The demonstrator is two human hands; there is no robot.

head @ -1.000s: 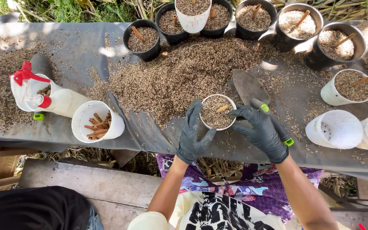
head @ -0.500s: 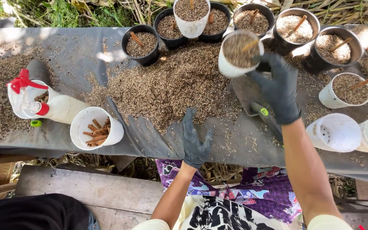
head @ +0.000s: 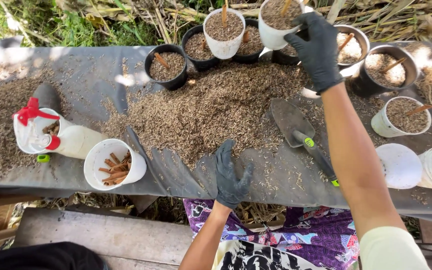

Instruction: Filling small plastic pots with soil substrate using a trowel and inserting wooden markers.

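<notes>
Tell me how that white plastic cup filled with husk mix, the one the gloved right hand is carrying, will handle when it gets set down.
The white plastic cup filled with husk mix is brimful, so it probably spills loose grains if tilted. The black-gloved right hand grips only its side; thin walls may flex. It narrows toward the base and carries an upright brown stick, so it could tip on the husk-strewn grey sheet.

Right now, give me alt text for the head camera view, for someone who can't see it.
A black-gloved right hand sets a filled white pot among the filled pots at the far edge of a grey sheet. The gloved left hand rests near a husk pile and a trowel.
</notes>
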